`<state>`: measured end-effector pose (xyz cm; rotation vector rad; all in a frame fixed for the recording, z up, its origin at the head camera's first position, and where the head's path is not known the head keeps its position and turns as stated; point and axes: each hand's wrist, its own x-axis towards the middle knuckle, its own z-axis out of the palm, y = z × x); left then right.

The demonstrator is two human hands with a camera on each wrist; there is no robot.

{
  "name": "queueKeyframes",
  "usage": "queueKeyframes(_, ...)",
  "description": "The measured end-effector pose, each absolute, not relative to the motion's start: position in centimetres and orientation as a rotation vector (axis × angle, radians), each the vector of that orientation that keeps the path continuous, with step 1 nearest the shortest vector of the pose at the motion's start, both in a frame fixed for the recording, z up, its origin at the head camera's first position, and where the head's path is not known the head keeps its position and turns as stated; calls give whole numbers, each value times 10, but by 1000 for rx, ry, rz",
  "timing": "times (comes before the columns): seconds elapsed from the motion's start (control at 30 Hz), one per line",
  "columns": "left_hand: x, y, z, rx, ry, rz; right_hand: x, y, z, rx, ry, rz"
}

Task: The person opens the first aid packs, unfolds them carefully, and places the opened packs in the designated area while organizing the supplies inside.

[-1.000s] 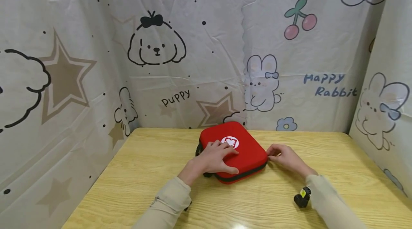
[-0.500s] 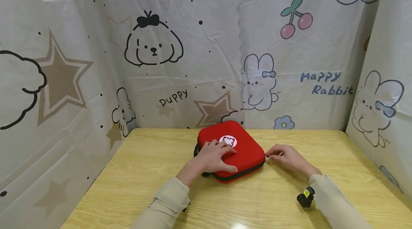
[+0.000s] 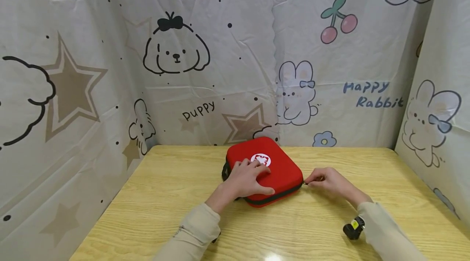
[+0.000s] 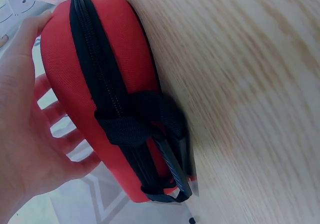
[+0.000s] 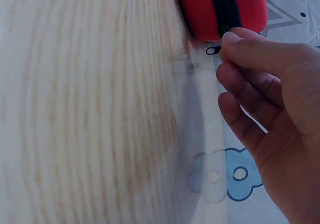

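A red zippered first-aid case (image 3: 284, 167) with a white round emblem lies on the table, its black zipper running round the side. My left hand (image 3: 244, 179) rests on its lid with fingers spread. In the left wrist view, the zipper (image 4: 100, 64) appears shut along that side, and a black carry handle (image 4: 172, 166) sticks out. At the right corner, my right hand (image 3: 332, 183) pinches a zipper pull between thumb and forefinger, largely covering it. A second black zipper pull (image 5: 213, 50) hangs loose beside those fingertips in the right wrist view.
The light wood table (image 3: 176, 171) extends around the case on all sides. A printed curtain (image 3: 205, 49) stands close behind it and along both sides. A black wrist camera (image 3: 354, 229) sits under my right sleeve.
My right hand has shifted slightly outward and nearer from the case corner, its fingertips now on the zipper pull. My left hand stays on the lid, and the case has hardly moved.
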<state>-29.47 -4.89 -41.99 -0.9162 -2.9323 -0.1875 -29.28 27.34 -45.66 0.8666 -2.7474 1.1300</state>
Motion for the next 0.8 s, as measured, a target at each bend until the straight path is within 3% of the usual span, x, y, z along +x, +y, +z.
queueKeyframes(0.8,-289,-19,-423,-625,-2947,-139,-288,239,-457,1010,-2785,1153)
